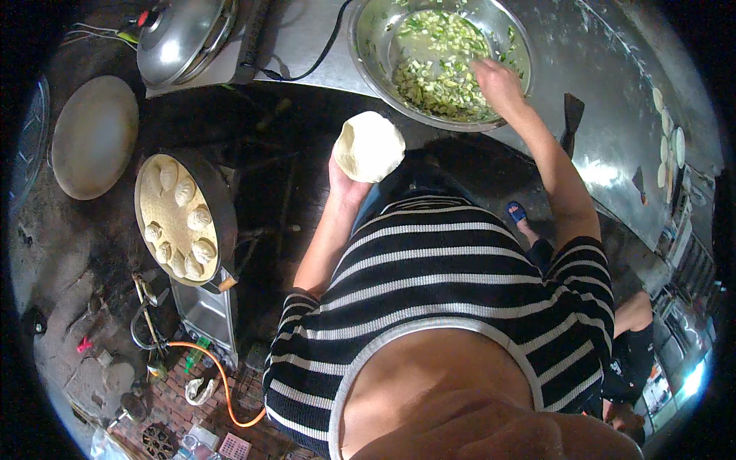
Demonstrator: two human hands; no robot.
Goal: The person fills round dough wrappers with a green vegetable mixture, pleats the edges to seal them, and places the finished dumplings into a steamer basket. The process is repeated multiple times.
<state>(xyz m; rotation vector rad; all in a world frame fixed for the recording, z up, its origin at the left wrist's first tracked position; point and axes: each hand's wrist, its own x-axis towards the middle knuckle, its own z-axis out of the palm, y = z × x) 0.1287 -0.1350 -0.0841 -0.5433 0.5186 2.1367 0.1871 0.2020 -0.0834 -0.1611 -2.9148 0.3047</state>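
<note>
My left hand point(348, 185) holds up a flat, round piece of pale dough point(372, 148), cupping it from below; its near face carries nothing. My right hand point(501, 87) reaches into a large stainless steel bowl point(374, 69), its fingers down at the chopped green and pale vegetables point(440, 86). Blur hides whether those fingers pinch any of the mix. The bowl rests at the edge of a metal-topped table point(609, 75), beyond the dough. To the left, a round steamer point(167, 215) contains several pleated buns point(184, 191), arranged mostly around its side.
Dough rounds point(664, 129) line the table's far right, past a dark flat tool point(570, 123). A domed metal lid point(181, 43) stands upper left. Below the steamer are a metal tray point(204, 316) and an orange hose point(230, 397). Another person point(632, 351) is at lower right.
</note>
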